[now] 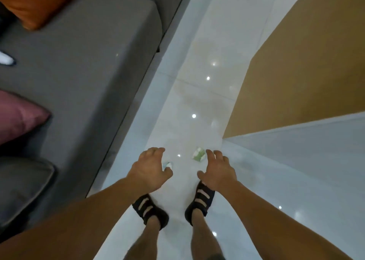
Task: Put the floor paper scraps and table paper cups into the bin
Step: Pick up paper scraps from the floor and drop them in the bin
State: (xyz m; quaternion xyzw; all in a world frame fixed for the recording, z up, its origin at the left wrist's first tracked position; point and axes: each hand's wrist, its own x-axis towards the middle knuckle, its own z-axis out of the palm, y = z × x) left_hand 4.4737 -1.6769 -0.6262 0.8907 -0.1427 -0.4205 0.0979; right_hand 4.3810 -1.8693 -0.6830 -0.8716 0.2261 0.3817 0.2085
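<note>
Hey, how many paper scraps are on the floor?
2. A small crumpled white-and-teal paper scrap lies partly behind the left hand; a larger green-and-white paper scrap lies beside the right hand. Others may be hidden.

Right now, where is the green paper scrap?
In the head view the green paper scrap lies on the floor just right of centre, beside the fingers of the right hand, with a smaller scrap by the left hand.

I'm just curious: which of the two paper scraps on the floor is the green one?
The bigger scrap just beyond the fingers of the right hand, white with green patches. The other scrap, by the left hand, is smaller and pale.
</note>
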